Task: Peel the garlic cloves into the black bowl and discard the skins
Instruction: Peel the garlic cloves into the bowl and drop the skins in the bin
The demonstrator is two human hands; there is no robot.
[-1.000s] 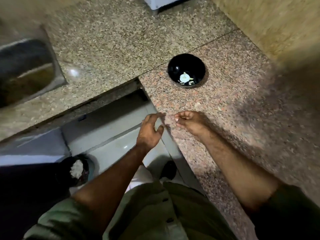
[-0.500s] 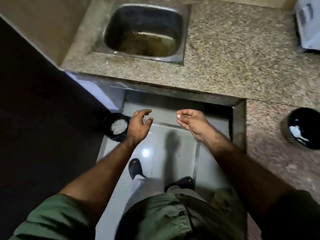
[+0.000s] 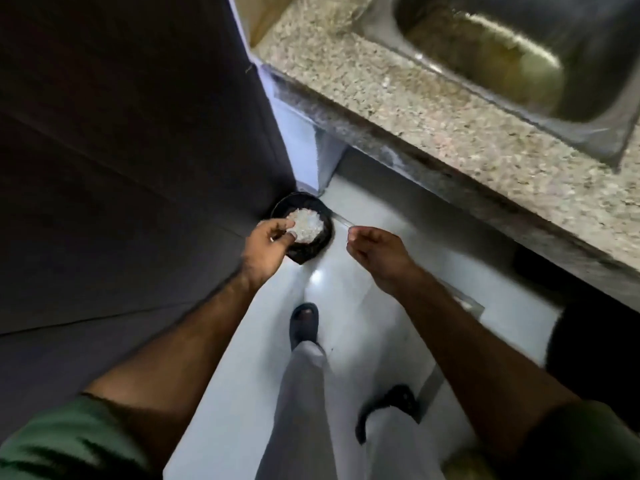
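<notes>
A small black bin [image 3: 313, 251] stands on the floor in the corner, with a heap of white garlic skins [image 3: 307, 226] in it. My left hand [image 3: 268, 244] hovers over the bin's near-left rim, fingers curled toward the thumb, and a small pale scrap of skin shows between them. My right hand [image 3: 375, 255] hangs to the right of the bin, above the floor, fingers loosely curled with nothing visible in them. The black bowl and the garlic cloves are out of view.
A speckled granite counter [image 3: 433, 112] with a steel sink [image 3: 512, 53] runs along the upper right. A dark panel [image 3: 121, 150] fills the left side. My sandalled feet [image 3: 304, 323] stand on the pale tiled floor [image 3: 349, 327] below the hands.
My view has swung left and down, from the counter with the black bowl to the floor bin. Both hands have moved with it, and the left hand now sits over the bin.
</notes>
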